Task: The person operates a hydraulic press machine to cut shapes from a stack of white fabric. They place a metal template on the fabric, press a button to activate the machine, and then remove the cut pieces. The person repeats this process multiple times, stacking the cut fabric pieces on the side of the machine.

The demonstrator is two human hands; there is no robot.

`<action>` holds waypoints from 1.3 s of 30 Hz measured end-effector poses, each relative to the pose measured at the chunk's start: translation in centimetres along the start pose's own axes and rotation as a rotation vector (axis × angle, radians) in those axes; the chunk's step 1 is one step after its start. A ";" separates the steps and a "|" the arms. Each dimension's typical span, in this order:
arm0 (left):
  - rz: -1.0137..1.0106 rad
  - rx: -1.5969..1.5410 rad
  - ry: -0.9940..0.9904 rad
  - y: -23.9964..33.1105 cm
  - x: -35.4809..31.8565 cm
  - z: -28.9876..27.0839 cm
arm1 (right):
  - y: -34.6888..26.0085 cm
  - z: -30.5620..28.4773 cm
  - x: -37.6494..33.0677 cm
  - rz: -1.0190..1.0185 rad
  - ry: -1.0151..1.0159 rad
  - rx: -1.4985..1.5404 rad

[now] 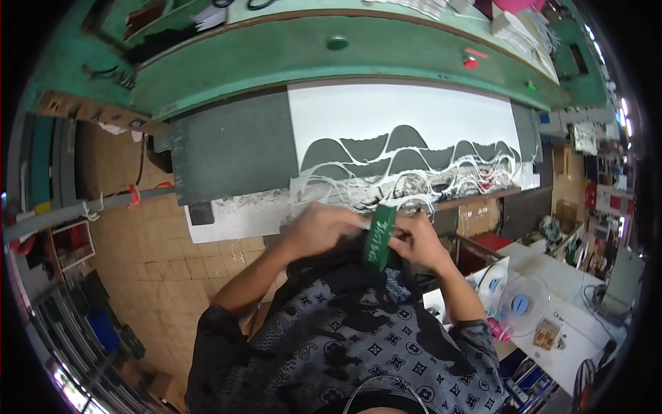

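Observation:
Close in front of my body, my right hand [419, 241] grips a narrow green cutting die [379, 238] with white handwriting on its side. The die stands roughly upright, its long side pointing toward me. Just left of it is my left hand [321, 231], fingers curled together with their tips close to the die; a small pale thing shows at the tips, too blurred to name. Beyond both hands lies a white sheet [407, 107] with wavy, arch-shaped openings cut out along its near part. Thin white offcut strips [396, 176] trail along its near edge.
A green press beam [289, 52] with a red button [470, 63] spans the far side above a dark grey cutting board [231, 145]. A metal rail [89, 207] runs at the left. On the right, a white table [552, 310] carries a round clear fan-like object [522, 305].

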State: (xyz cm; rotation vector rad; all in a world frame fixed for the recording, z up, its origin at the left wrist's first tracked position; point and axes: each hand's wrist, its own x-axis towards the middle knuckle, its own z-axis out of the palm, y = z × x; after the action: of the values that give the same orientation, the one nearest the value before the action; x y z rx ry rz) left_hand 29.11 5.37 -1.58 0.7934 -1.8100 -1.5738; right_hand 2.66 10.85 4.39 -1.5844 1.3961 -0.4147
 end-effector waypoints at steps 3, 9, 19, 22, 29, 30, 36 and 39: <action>-0.449 0.507 0.453 -6.3 0.1 -7.1 | 4.6 -4.8 -0.4 0.140 -0.015 -0.270; -0.451 1.242 0.993 -12.0 0.8 -11.4 | 19.8 -14.0 7.9 0.065 0.150 -0.927; -0.152 0.631 0.512 -12.7 23.2 15.3 | 30.2 -17.6 12.4 -0.248 0.622 -0.356; -0.139 0.639 0.510 -13.8 27.9 19.6 | 33.8 -17.2 9.9 -0.180 0.522 -0.279; -0.210 0.646 0.577 -16.8 27.5 23.6 | 36.5 -16.1 10.6 -0.189 0.508 -0.333; -0.184 0.658 0.592 -17.0 27.6 23.5 | 36.5 -16.2 10.7 -0.198 0.510 -0.340; -0.145 0.657 0.616 -18.0 27.2 23.7 | 37.0 -16.1 10.6 -0.222 0.532 -0.368; -0.097 0.668 0.615 -18.3 27.7 23.2 | 36.8 -16.0 11.1 -0.223 0.565 -0.388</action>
State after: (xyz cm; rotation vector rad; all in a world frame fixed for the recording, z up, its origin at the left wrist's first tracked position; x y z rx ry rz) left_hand -5.44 -3.41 -20.68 1.4883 -1.8139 -0.6170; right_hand -27.56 -2.13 -21.12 -2.0513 1.8065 -0.8096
